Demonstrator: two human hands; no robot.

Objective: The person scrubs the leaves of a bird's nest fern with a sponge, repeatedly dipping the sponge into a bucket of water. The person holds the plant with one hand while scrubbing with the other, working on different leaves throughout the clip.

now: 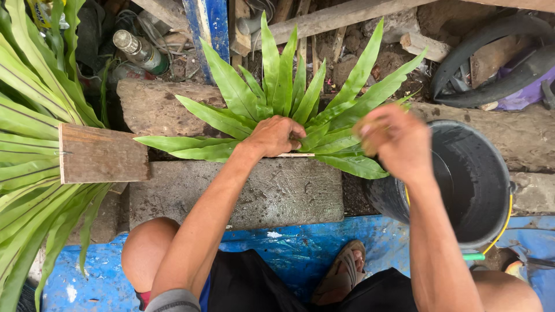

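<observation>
A fern-like plant with long green leaves fans out over a grey concrete block. My left hand presses down on the plant's base, fingers curled into the middle of the leaves, over a thin pale strip of wood. My right hand is raised just right of the plant, blurred, fingers closed around something brownish that I cannot make out. It hovers at the rim of a black bucket.
A second leafy plant fixed to a wooden board lies at left. Behind are a log, a glass bottle, planks, rubble and a tyre. Blue sheeting covers the ground by my knees and sandal.
</observation>
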